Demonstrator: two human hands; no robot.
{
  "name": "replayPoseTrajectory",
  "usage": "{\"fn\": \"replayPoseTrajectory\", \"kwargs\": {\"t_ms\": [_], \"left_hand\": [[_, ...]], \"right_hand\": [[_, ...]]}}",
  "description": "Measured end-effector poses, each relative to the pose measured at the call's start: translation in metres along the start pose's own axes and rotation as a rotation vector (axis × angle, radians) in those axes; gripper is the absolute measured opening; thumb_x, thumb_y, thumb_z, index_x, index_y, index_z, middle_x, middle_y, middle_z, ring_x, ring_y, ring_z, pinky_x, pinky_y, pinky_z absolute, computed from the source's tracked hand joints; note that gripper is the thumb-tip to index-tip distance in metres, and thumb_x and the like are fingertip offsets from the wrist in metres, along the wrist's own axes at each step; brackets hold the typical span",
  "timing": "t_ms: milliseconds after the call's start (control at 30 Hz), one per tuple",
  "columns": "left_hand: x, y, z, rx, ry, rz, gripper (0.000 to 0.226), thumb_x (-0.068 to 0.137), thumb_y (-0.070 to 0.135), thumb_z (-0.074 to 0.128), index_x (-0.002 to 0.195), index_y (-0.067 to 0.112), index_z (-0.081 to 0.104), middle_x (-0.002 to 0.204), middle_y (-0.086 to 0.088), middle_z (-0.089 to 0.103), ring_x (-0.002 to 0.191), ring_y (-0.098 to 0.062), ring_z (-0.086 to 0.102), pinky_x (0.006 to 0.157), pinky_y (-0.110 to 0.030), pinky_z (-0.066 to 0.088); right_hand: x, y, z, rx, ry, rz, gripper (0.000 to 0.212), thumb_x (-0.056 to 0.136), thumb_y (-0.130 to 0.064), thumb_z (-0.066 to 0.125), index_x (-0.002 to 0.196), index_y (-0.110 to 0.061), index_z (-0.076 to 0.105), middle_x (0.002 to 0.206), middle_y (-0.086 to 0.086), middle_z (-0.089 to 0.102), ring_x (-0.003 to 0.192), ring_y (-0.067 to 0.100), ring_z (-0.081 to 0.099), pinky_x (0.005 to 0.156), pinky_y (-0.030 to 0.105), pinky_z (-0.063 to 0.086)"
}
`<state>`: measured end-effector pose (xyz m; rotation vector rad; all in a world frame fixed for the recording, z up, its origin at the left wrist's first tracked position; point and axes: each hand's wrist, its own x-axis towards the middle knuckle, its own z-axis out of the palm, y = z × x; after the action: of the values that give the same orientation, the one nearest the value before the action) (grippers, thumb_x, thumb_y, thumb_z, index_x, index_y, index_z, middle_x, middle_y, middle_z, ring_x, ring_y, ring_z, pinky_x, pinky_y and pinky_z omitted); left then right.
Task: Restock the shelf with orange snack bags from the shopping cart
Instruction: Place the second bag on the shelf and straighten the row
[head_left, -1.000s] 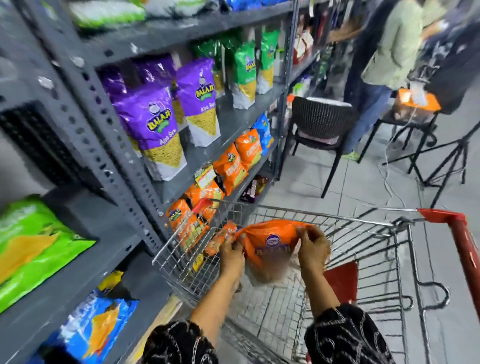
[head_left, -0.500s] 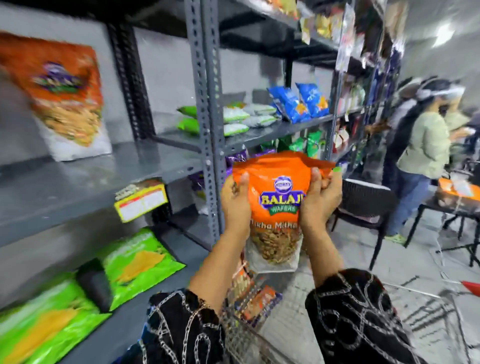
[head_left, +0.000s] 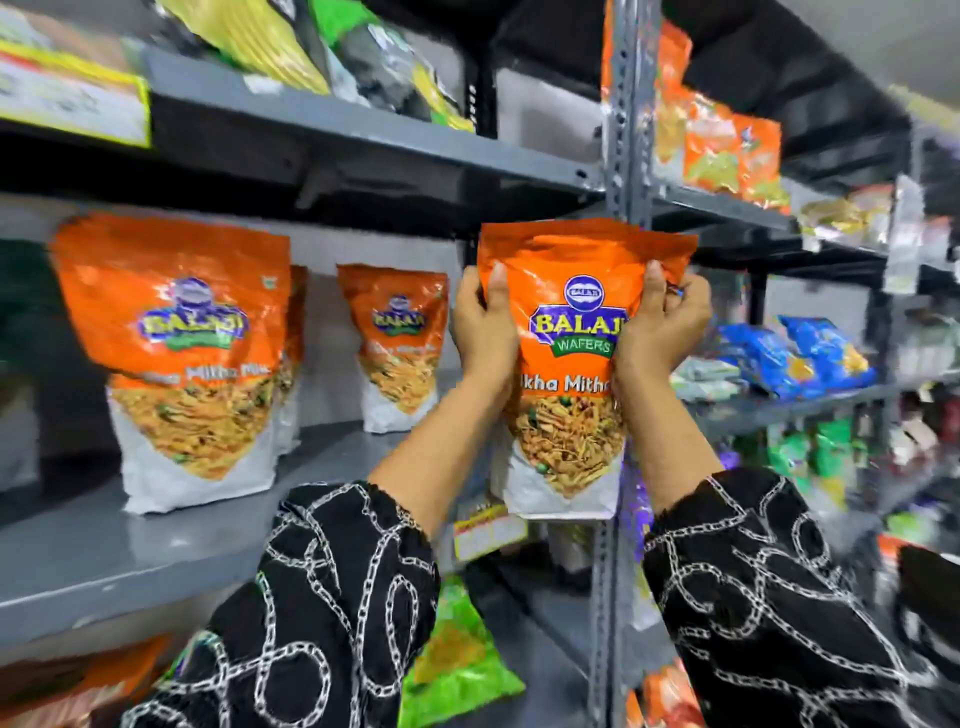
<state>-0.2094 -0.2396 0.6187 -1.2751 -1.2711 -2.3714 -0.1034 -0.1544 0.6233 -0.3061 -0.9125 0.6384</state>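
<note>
Both hands hold one orange bag (head_left: 571, 364) upright in the air, its printed front facing the camera. The left hand (head_left: 485, 332) grips the bag's left edge, thumb laid over the front near the top; the right hand (head_left: 662, 332) grips the right edge the same way, fingers curled behind the foil. The bag hangs in front of the grey upright (head_left: 626, 130) of the rack, hiding part of it, and its white bottom sits lower than the front lip of the shelf (head_left: 104, 561), off the shelf's right end; it rests on nothing. A yellow price tag (head_left: 485, 530) shows just below and left of the bag's base. On the shelf itself stand other orange bags of the same kind: a large near one (head_left: 182, 358) at the left, a second tucked close behind it, only its edge showing, and a farther one (head_left: 397, 343) near the back, just left of the left hand. All stand upright, though motion blur softens their print. Black sleeves with a white chain pattern (head_left: 343, 597) cover both forearms. Beneath the shelf lies a green bag (head_left: 457, 660). To the right of the upright, blue bags (head_left: 795, 358) lie on another shelf, with more orange packs (head_left: 727, 145) a level higher.
</note>
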Motion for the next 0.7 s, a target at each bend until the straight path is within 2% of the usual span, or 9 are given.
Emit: {"fn": "replayPoseTrajectory", "kwargs": {"t_ms": [67, 167, 233, 300, 400, 533, 633, 700], "left_hand": [[0.03, -0.007, -0.01, 0.031, -0.003, 0.042, 0.031, 0.092, 0.037, 0.046, 0.087, 0.008, 0.056, 0.086, -0.013, 0.065, 0.08, -0.021, 0.06, 0.074, -0.046, 0.053], [0.07, -0.024, -0.018, 0.114, 0.017, 0.074, 0.023, 0.092, 0.035, 0.047, 0.085, 0.014, 0.055, 0.083, -0.005, 0.064, 0.077, -0.016, 0.059, 0.071, -0.037, 0.05], [0.089, -0.043, -0.02, 0.152, 0.048, 0.053, 0.025, 0.091, 0.039, 0.046, 0.087, 0.017, 0.057, 0.092, -0.011, 0.069, 0.086, -0.024, 0.065, 0.079, -0.043, 0.053], [0.103, -0.063, -0.022, 0.182, 0.095, 0.024, 0.026, 0.091, 0.04, 0.046, 0.091, 0.017, 0.059, 0.102, -0.016, 0.069, 0.094, -0.03, 0.065, 0.085, -0.047, 0.053], [0.115, -0.084, -0.024, 0.2, 0.108, -0.031, 0.025, 0.093, 0.034, 0.046, 0.099, 0.014, 0.06, 0.107, -0.014, 0.068, 0.097, -0.028, 0.064, 0.086, -0.043, 0.053], [0.126, -0.114, -0.03, 0.232, 0.104, -0.082, 0.03, 0.093, 0.037, 0.047, 0.107, 0.014, 0.06, 0.105, -0.012, 0.07, 0.094, -0.026, 0.066, 0.088, -0.045, 0.055], [0.131, -0.13, -0.039, 0.271, 0.102, -0.113, 0.028, 0.092, 0.038, 0.048, 0.102, 0.015, 0.061, 0.1, -0.008, 0.07, 0.093, -0.027, 0.066, 0.087, -0.046, 0.055], [0.132, -0.129, -0.046, 0.338, 0.109, -0.083, 0.027, 0.091, 0.038, 0.049, 0.094, 0.015, 0.062, 0.096, -0.009, 0.07, 0.092, -0.028, 0.066, 0.083, -0.044, 0.055]], "right_hand": [[0.003, 0.01, 0.031, 0.0, -0.004, 0.01, 0.02, 0.09, -0.027, 0.058, 0.078, -0.018, 0.045, 0.065, -0.002, 0.054, 0.054, 0.001, 0.044, 0.049, 0.014, 0.034], [0.007, 0.03, 0.073, -0.003, -0.031, 0.007, 0.02, 0.089, -0.028, 0.059, 0.08, -0.018, 0.045, 0.064, -0.001, 0.052, 0.052, 0.002, 0.04, 0.048, 0.012, 0.035], [0.007, 0.047, 0.094, -0.02, -0.074, 0.033, 0.019, 0.091, -0.029, 0.056, 0.081, -0.017, 0.045, 0.062, -0.006, 0.049, 0.052, 0.003, 0.04, 0.047, 0.007, 0.036], [0.006, 0.069, 0.111, -0.021, -0.124, 0.063, 0.02, 0.092, -0.029, 0.054, 0.084, -0.012, 0.05, 0.068, -0.002, 0.054, 0.054, 0.01, 0.045, 0.046, 0.005, 0.035], [0.001, 0.101, 0.128, -0.054, -0.165, 0.092, 0.025, 0.094, -0.03, 0.051, 0.086, -0.007, 0.051, 0.074, 0.011, 0.058, 0.062, 0.021, 0.047, 0.044, 0.018, 0.032], [-0.007, 0.134, 0.141, -0.075, -0.196, 0.15, 0.025, 0.095, -0.029, 0.048, 0.093, -0.005, 0.05, 0.074, 0.008, 0.057, 0.063, 0.021, 0.049, 0.044, 0.019, 0.032], [-0.013, 0.151, 0.146, -0.103, -0.215, 0.162, 0.025, 0.095, -0.034, 0.046, 0.096, -0.009, 0.05, 0.083, 0.011, 0.064, 0.07, 0.024, 0.059, 0.051, 0.024, 0.044], [-0.014, 0.157, 0.148, -0.136, -0.213, 0.146, 0.027, 0.094, -0.039, 0.046, 0.098, -0.012, 0.05, 0.088, 0.015, 0.069, 0.077, 0.032, 0.065, 0.063, 0.039, 0.054]]}}
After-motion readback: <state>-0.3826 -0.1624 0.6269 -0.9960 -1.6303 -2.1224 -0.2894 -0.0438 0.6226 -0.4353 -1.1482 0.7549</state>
